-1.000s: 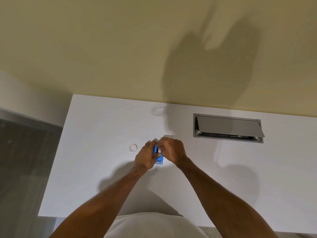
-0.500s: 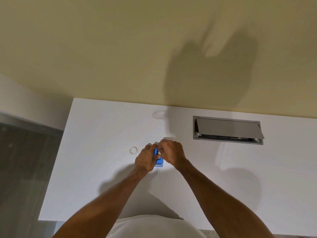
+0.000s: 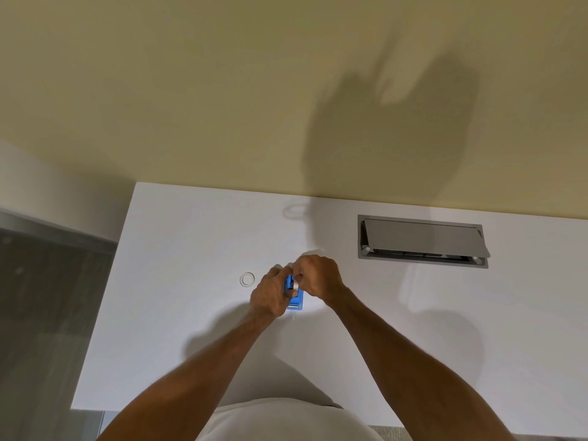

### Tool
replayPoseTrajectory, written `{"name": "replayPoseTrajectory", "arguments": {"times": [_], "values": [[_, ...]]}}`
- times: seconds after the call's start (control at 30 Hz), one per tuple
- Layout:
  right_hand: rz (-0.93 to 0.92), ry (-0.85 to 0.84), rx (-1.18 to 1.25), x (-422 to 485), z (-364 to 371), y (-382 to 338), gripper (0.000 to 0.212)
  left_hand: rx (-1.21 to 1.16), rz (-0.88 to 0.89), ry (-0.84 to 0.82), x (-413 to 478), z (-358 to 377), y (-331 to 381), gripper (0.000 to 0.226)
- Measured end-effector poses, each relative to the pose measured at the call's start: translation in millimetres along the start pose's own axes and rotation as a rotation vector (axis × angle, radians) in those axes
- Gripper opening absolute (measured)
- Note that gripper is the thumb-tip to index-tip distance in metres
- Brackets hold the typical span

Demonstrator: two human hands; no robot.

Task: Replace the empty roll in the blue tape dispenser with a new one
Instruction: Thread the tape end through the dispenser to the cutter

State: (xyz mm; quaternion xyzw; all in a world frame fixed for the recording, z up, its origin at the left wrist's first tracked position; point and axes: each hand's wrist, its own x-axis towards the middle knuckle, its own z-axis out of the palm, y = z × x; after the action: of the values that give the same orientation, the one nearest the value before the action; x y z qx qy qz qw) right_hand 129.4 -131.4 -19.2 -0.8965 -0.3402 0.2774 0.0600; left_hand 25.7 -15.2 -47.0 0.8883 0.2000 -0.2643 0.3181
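Observation:
A small blue tape dispenser [image 3: 295, 301] stands on the white desk [image 3: 191, 313], mostly covered by both hands. My left hand [image 3: 269, 296] wraps around its left side and holds it. My right hand [image 3: 318, 276] pinches a pale roll [image 3: 295, 285] sitting at the dispenser's top, with fingertips closed on it. Only a sliver of that roll shows between the fingers. A clear ring, which looks like a tape roll or bare core [image 3: 247, 279], lies flat on the desk just left of my left hand.
A grey metal cable hatch [image 3: 421, 240] with a raised flap is set into the desk at the back right. The desk's left edge [image 3: 105, 291] drops off to a grey floor. A cream wall rises right behind the desk.
Both hands stay on the dispenser at the same spot; the right fingers have shifted slightly at its top. The view has tipped a little, so the desk sits lower in the frame.

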Motion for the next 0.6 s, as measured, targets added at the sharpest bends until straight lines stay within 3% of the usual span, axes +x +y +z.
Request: {"name": "replayPoseTrajectory", "arguments": {"times": [0.23,0.6], "values": [[0.059,0.076,0.042,-3,5,-4,0.022,-0.057,-0.005,-0.013,0,0,-1,0.057],[0.025,0.046,0.108,-10,6,6,0.027,-0.023,0.032,0.015,-2,1,-1,0.053]]}}
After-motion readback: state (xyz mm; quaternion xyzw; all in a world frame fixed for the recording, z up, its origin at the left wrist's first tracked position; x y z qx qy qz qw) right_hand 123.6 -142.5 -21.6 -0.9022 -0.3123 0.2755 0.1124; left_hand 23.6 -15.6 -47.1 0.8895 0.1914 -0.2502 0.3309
